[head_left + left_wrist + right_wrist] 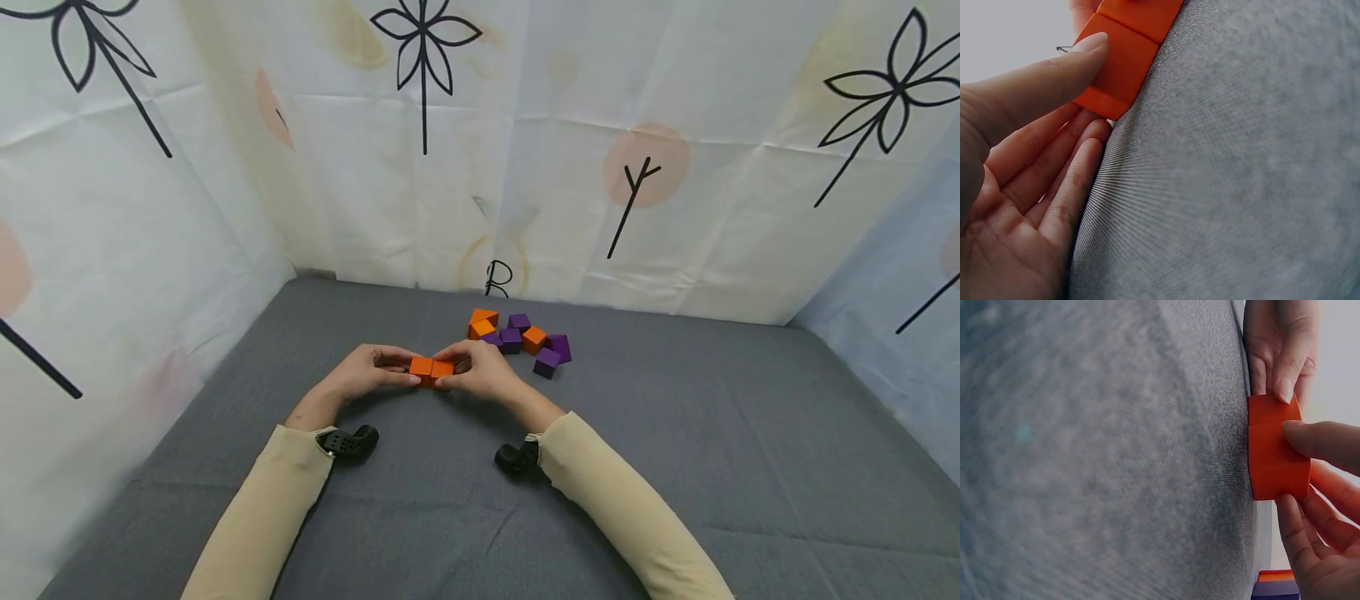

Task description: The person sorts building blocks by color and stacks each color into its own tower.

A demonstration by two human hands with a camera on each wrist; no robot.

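Observation:
Two orange cubes sit side by side on the grey cloth, their faces touching. The person's left hand (362, 372) pinches the left orange cube (420, 367) between thumb and fingers; in the left wrist view the thumb lies across the near face of that cube (1119, 72). From the other side the right hand (489, 372) grips the right orange cube (443, 369). The right wrist view shows the right thumb on the face of this cube (1277, 478), with fingers behind and at its end. The cubes' far faces are hidden.
Behind the right hand lies a loose group of orange and purple blocks, among them a purple cube (547, 362), an orange cube (534, 339) and an orange angled block (483, 317). Grey cloth (675, 467) covers the table. A patterned white curtain (562, 208) stands along the back and sides.

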